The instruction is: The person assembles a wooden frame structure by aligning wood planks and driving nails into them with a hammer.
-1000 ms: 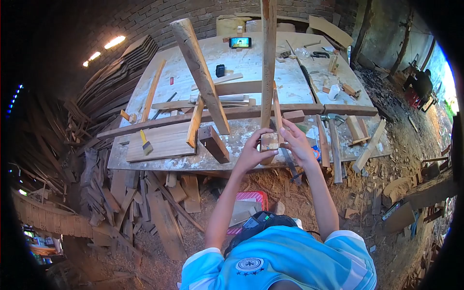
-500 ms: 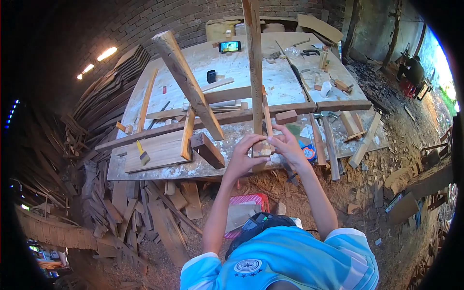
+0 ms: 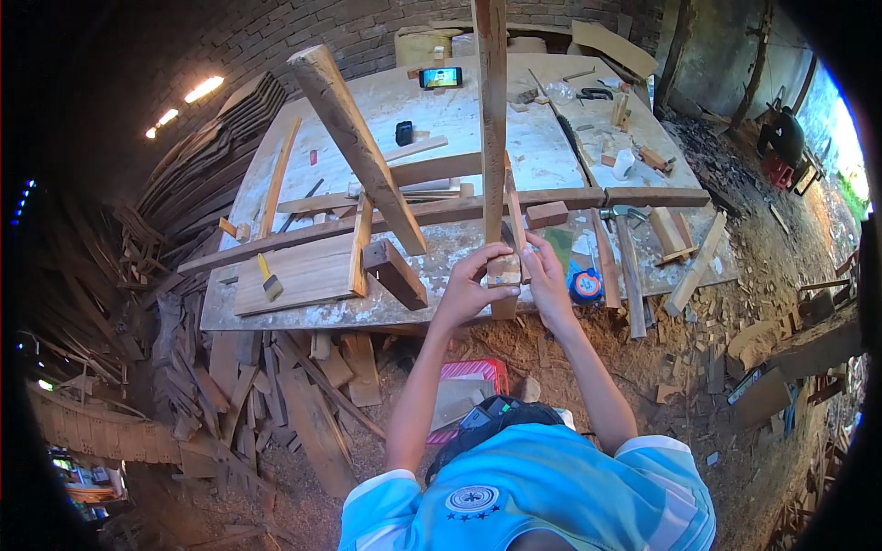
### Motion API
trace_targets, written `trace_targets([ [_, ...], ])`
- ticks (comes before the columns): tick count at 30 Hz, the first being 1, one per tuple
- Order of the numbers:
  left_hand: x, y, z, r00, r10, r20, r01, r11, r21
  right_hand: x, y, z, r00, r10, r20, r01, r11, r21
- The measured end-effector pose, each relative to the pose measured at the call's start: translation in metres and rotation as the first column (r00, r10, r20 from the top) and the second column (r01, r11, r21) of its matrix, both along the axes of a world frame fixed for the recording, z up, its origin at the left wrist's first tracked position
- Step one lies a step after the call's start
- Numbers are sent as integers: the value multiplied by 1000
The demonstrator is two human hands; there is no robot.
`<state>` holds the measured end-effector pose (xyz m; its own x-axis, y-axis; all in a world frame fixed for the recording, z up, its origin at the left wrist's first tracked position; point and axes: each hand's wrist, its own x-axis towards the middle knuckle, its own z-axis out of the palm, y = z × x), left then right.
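My left hand is closed with thumb and fingers around a small wood block, at the lower part of an upright wooden leg. My right hand is closed at the near end of a narrow wooden slat, just right of the leg. The right palm side and part of the grip are hidden. Left of the hands, a second leg leans up from the frame, and a short dark wood stub points toward me.
A long beam crosses the worktable. A brush lies on a board at left. To the right are a tape measure, a hammer and a wood block. A phone stands behind. Scrap wood covers the floor.
My right fingers have drawn back from over the small block to the slat at its right side. My left hand stays at the block. The view has shifted slightly.
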<state>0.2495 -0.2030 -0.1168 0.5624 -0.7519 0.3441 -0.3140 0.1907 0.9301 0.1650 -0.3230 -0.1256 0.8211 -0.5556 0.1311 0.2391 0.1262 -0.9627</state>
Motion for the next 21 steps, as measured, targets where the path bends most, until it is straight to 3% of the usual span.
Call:
trace_targets([
  [8,3,-3,-13,999,-24,-49,23,999,-25,4,4,2,999,-34,42,35,999,-23],
  [12,8,-2,-15,994,-74,-77,74,997,0,-2,7,17,999,-29,-35,28,999,-31],
  [16,12,-3,-18,995,-88,-46,89,996,28,9,2,-13,998,25,50,-3,917,-399],
  [19,11,0,-14,993,-22,118,14,997,72,2,22,14,1000,-11,-11,8,968,-251],
  [21,1,6,-9,978,104,184,-112,993,34,6,25,11,999,-41,-10,37,969,-246],
])
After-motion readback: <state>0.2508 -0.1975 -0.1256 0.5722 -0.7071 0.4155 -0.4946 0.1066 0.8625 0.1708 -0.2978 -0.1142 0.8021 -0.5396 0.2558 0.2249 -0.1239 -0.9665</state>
